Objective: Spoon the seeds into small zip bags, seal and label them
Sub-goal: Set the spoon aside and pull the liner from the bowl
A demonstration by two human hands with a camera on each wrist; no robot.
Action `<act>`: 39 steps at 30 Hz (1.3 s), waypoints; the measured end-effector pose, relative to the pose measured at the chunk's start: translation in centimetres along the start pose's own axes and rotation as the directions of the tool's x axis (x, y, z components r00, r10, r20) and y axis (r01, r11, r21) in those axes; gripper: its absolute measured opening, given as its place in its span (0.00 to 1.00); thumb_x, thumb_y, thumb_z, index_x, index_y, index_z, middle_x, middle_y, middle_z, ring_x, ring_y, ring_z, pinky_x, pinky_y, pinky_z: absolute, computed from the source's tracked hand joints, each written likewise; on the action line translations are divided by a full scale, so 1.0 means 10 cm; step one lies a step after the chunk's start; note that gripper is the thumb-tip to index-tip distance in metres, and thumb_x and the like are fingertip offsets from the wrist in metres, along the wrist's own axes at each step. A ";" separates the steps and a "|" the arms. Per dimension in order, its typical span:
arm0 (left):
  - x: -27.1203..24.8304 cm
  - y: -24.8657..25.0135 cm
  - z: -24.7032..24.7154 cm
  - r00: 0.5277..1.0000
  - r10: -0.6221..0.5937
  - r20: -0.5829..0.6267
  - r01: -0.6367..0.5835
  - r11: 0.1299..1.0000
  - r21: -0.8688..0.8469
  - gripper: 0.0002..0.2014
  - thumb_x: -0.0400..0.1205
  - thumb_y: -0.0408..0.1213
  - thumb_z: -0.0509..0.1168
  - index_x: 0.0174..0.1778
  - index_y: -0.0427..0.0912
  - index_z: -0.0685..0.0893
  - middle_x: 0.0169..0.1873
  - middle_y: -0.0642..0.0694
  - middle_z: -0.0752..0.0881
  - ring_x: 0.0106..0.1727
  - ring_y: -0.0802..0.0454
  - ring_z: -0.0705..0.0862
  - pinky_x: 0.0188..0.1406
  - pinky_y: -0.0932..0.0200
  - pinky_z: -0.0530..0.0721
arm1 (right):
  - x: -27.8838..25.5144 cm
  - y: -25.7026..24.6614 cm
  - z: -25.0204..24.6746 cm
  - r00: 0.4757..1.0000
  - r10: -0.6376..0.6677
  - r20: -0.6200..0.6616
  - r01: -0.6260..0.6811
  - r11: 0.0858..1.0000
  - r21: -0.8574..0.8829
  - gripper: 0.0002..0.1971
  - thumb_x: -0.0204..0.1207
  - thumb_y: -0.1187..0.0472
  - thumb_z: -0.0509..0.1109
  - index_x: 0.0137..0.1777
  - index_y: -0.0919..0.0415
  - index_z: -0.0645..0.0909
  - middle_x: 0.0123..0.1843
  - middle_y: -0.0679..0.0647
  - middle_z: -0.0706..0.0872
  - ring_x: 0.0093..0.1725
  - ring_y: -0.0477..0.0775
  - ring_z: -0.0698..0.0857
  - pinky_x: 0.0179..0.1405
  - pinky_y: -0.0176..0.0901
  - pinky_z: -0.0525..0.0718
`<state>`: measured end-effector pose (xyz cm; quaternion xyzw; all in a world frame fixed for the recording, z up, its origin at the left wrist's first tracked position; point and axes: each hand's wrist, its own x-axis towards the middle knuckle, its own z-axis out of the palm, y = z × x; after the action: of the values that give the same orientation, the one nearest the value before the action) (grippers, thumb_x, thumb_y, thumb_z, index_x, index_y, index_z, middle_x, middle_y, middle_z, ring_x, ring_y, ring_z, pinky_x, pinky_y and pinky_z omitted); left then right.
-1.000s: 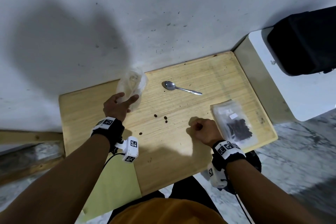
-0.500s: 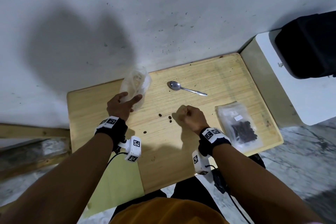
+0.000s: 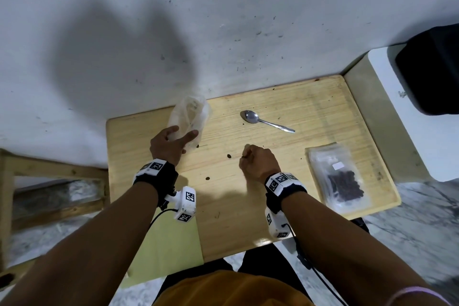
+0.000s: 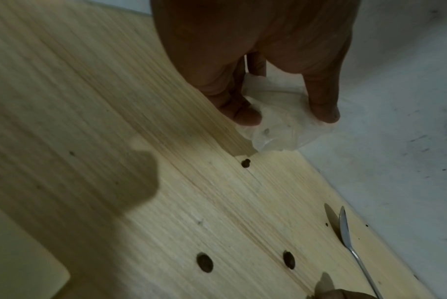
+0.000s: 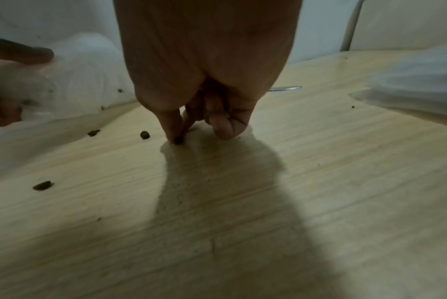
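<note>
While one clear zip bag of dark seeds (image 3: 340, 179) lies filled at 3 o'clock on the pale wooden table (image 3: 310, 107), the right hand (image 3: 257, 163), fingers curled, pinches a stray dark seed (image 5: 177, 140). The left hand (image 3: 171, 145) grips an empty crumpled clear bag (image 3: 190, 113) at 11 o'clock. Steel spoon (image 3: 265, 122) idle; filling, sealing, labelling judged outstanding.

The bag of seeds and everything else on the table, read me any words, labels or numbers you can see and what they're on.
No readable text anywhere.
Zip bag of seeds: small white label, looks blank or too small to read.
Wrist bands: black-and-white square code markers only, no letters.
Spoon: no marking legible.
</note>
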<state>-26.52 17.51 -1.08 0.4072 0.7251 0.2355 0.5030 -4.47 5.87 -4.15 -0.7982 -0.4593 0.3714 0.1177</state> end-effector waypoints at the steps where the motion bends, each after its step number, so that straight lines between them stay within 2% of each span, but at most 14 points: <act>1: 0.01 0.00 -0.01 1.000 0.000 0.000 0.000 1.000 0.002 0.40 0.52 0.62 0.85 0.60 0.51 0.87 0.59 0.46 0.88 0.31 0.50 0.91 0.50 0.47 0.92 | 0.00 -0.02 -0.01 1.000 -0.003 0.019 0.003 1.000 0.015 0.04 0.77 0.56 0.69 0.48 0.55 0.82 0.46 0.53 0.91 0.49 0.58 0.87 0.50 0.47 0.85; 3: 0.02 0.00 -0.02 1.000 0.004 0.000 -0.004 1.000 0.013 0.41 0.52 0.63 0.84 0.61 0.51 0.87 0.60 0.46 0.88 0.31 0.50 0.91 0.51 0.48 0.91 | -0.01 -0.03 -0.05 1.000 -0.024 0.015 0.022 0.993 0.116 0.05 0.80 0.56 0.67 0.44 0.55 0.80 0.44 0.52 0.89 0.46 0.55 0.86 0.47 0.44 0.82; 5: 0.03 0.00 -0.03 1.000 0.007 -0.002 -0.007 1.000 0.021 0.41 0.53 0.63 0.84 0.61 0.51 0.87 0.60 0.46 0.88 0.30 0.50 0.91 0.51 0.48 0.91 | -0.04 -0.05 -0.11 0.997 0.076 0.014 -0.076 0.932 0.354 0.13 0.84 0.57 0.62 0.39 0.59 0.81 0.37 0.51 0.86 0.38 0.53 0.83 0.38 0.43 0.79; 8: 0.04 0.00 -0.04 1.000 0.011 -0.003 -0.011 1.000 0.023 0.39 0.55 0.61 0.84 0.61 0.51 0.87 0.60 0.45 0.87 0.30 0.51 0.90 0.51 0.48 0.91 | -0.10 -0.03 -0.22 0.961 0.250 0.117 -0.257 0.654 0.712 0.19 0.80 0.63 0.58 0.25 0.54 0.74 0.22 0.50 0.73 0.21 0.50 0.68 0.23 0.38 0.63; 11: 0.05 0.00 -0.04 1.000 0.016 0.000 -0.016 0.999 0.028 0.38 0.56 0.60 0.85 0.62 0.50 0.87 0.61 0.45 0.87 0.31 0.50 0.90 0.51 0.48 0.91 | -0.14 0.04 -0.25 0.947 0.241 0.212 -0.315 0.568 0.760 0.11 0.68 0.63 0.55 0.26 0.59 0.72 0.24 0.55 0.69 0.20 0.50 0.62 0.23 0.36 0.58; 13: 0.06 0.00 -0.03 1.000 0.019 0.003 -0.019 0.999 0.030 0.38 0.57 0.59 0.85 0.62 0.50 0.87 0.62 0.45 0.86 0.31 0.50 0.90 0.51 0.49 0.91 | -0.18 0.04 -0.25 0.939 0.220 0.265 -0.343 0.545 0.765 0.10 0.68 0.65 0.53 0.28 0.60 0.71 0.24 0.55 0.69 0.20 0.49 0.60 0.22 0.34 0.56; 16: 0.05 0.00 -0.04 1.000 0.020 0.007 -0.020 0.999 0.037 0.37 0.58 0.58 0.85 0.63 0.49 0.87 0.62 0.46 0.86 0.30 0.50 0.90 0.49 0.52 0.91 | -0.20 0.02 -0.24 0.933 0.254 0.255 -0.359 0.601 0.714 0.05 0.63 0.62 0.58 0.28 0.61 0.71 0.25 0.58 0.71 0.21 0.51 0.63 0.22 0.36 0.58; 19: 0.04 0.02 -0.05 1.000 0.018 0.009 -0.018 1.000 0.024 0.37 0.59 0.57 0.85 0.63 0.49 0.86 0.55 0.48 0.87 0.31 0.50 0.89 0.52 0.50 0.90 | -0.14 0.05 -0.15 0.959 0.256 0.119 -0.274 0.746 0.607 0.11 0.71 0.63 0.62 0.26 0.57 0.75 0.27 0.54 0.75 0.26 0.53 0.70 0.26 0.41 0.65; 23: 0.04 0.02 -0.07 1.000 0.015 0.007 -0.015 1.000 0.008 0.35 0.60 0.56 0.85 0.62 0.48 0.87 0.50 0.50 0.85 0.30 0.49 0.88 0.52 0.50 0.90 | -0.17 0.08 -0.03 0.998 0.066 -0.012 -0.061 0.959 0.276 0.03 0.74 0.55 0.74 0.44 0.51 0.84 0.37 0.45 0.88 0.37 0.36 0.82 0.38 0.29 0.75; 29: 0.05 -0.02 -0.13 1.000 0.016 0.008 -0.016 1.000 0.007 0.36 0.59 0.56 0.85 0.62 0.49 0.87 0.56 0.49 0.85 0.30 0.50 0.89 0.49 0.54 0.89 | -0.14 0.15 0.11 0.998 -0.028 -0.055 0.035 0.990 0.137 0.07 0.76 0.59 0.68 0.38 0.47 0.80 0.35 0.40 0.90 0.41 0.44 0.90 0.45 0.40 0.83; 32: 0.06 -0.05 -0.15 1.000 0.009 0.011 -0.009 1.000 -0.002 0.35 0.59 0.56 0.85 0.62 0.49 0.87 0.60 0.48 0.85 0.29 0.50 0.89 0.47 0.57 0.88 | -0.16 0.11 0.10 0.999 -0.010 -0.049 0.019 0.986 0.168 0.12 0.74 0.47 0.61 0.47 0.52 0.82 0.43 0.48 0.93 0.47 0.52 0.93 0.49 0.50 0.88; 34: 0.06 -0.06 -0.16 1.000 0.009 0.012 -0.009 1.000 -0.001 0.35 0.59 0.56 0.85 0.61 0.50 0.87 0.62 0.48 0.85 0.29 0.51 0.88 0.44 0.60 0.86 | -0.16 0.11 0.08 0.997 0.015 -0.076 -0.003 0.988 0.151 0.13 0.73 0.46 0.63 0.47 0.54 0.80 0.41 0.49 0.92 0.46 0.55 0.91 0.47 0.47 0.86; 37: 0.07 -0.08 -0.18 1.000 0.008 0.010 -0.008 1.000 -0.009 0.35 0.59 0.56 0.85 0.61 0.50 0.87 0.63 0.48 0.85 0.28 0.52 0.88 0.41 0.61 0.85 | -0.17 0.15 0.09 0.997 0.005 -0.074 0.002 0.995 0.098 0.06 0.79 0.60 0.68 0.41 0.51 0.78 0.34 0.36 0.88 0.44 0.44 0.88 0.41 0.37 0.79; 39: 0.07 -0.10 -0.19 1.000 0.007 0.010 -0.007 1.000 -0.012 0.35 0.58 0.57 0.85 0.61 0.50 0.87 0.62 0.48 0.85 0.27 0.52 0.88 0.44 0.60 0.86 | -0.16 0.17 0.11 0.999 -0.013 -0.049 0.015 0.999 0.043 0.04 0.81 0.58 0.66 0.44 0.51 0.78 0.42 0.41 0.93 0.47 0.47 0.90 0.42 0.39 0.80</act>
<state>-28.77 17.69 -1.49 0.4080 0.7196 0.2397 0.5082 -4.62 3.39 -5.03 -0.8011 -0.4538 0.3608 0.1487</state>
